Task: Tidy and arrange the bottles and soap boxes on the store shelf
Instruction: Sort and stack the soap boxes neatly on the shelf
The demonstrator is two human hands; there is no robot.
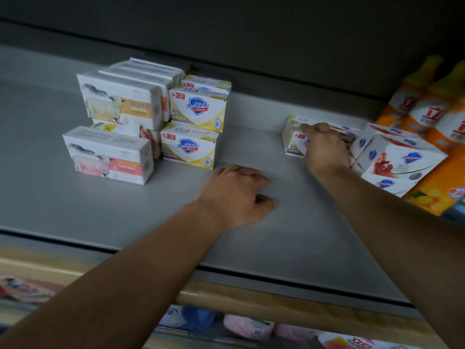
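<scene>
On the grey shelf (289, 235), white goat-milk soap boxes (110, 157) are stacked at the left. Beside them stand yellow-and-white Safeguard boxes (191, 147) in two tiers. My left hand (236, 195) rests on the bare shelf just right of that stack, fingers loosely curled, holding nothing. My right hand (324, 147) grips a lone yellow Safeguard box (293, 139) further right. Red-and-white Safeguard multipacks (400, 154) lie tilted right behind that hand. Orange bottles (422, 109) stand at the far right.
The shelf's dark back wall (251, 34) runs behind everything. Bare shelf lies between the two box groups and along the front. A wooden front rail (289, 306) edges the shelf, with blurred packaged goods (246, 326) on the level below.
</scene>
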